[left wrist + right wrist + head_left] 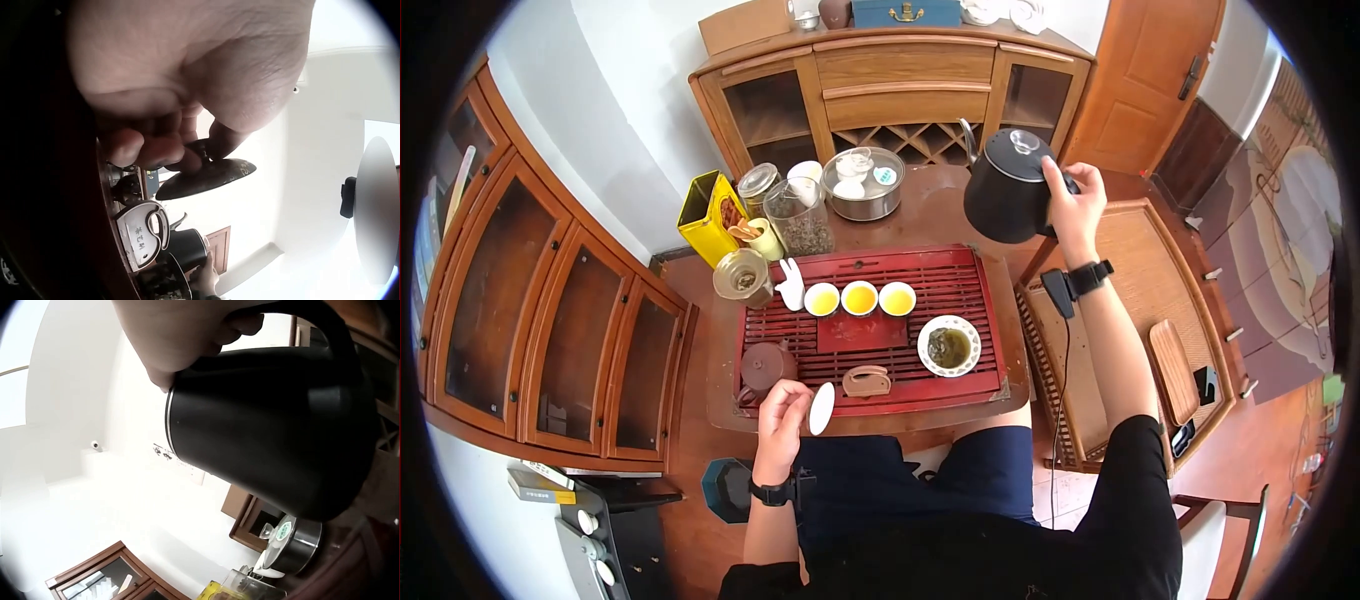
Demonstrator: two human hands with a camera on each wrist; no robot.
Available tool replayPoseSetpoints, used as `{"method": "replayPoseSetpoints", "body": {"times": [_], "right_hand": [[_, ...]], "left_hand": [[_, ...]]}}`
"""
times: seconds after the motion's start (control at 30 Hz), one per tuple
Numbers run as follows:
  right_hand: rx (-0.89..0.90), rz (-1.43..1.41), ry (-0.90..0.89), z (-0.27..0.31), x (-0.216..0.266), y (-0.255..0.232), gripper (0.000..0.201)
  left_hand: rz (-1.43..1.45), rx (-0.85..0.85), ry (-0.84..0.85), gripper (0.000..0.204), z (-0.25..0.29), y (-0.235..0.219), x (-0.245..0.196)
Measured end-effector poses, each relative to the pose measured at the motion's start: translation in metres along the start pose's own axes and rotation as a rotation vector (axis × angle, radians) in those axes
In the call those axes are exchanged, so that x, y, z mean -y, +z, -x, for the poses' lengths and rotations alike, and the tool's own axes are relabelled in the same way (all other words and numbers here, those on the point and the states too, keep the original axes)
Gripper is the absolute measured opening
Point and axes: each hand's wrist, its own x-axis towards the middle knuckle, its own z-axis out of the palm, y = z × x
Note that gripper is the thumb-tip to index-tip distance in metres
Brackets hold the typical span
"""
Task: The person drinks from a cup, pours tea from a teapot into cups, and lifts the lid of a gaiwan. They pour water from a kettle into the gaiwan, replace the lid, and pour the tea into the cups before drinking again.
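Observation:
The right hand (1077,205) grips the handle of a black kettle (1008,190), held in the air above the back right of the red tea tray (990,340). In the right wrist view the kettle (262,431) fills much of the picture. The left hand (780,418) pinches the knob of a small lid (822,409), tilted on edge over the tray's front edge; the lid (206,178) shows its rim in the left wrist view. A patterned white bowl (972,349) holds leaves and liquid. Three cups (859,299) of yellow tea stand in a row.
A brown teapot (766,366) and a tan curved piece (867,381) sit on the tray's front. Behind it stand jars (802,222), a yellow box (710,215) and a steel pot (865,205). A rattan side table (1112,330) is at the right.

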Motion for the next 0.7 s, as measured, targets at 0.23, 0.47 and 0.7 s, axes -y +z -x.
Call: {"method": "replayPoseSetpoints", "body": {"times": [0.23,0.47,0.7], "right_hand": [[0.047,0.076,0.115,-0.002,-0.053,0.058,0.047],[0.024,0.186,0.008,0.008,-0.096,0.09,0.044],[0.082,0.121,0.121,0.02,-0.101,0.1,0.051]], "left_hand": [[0.03,-0.034,-0.052,0.007,0.003,0.002,-0.004],[0.023,-0.04,-0.084,0.007,0.002,0.005,-0.007],[-0.004,-0.03,-0.096,0.007,0.0,0.003,-0.009]]}}
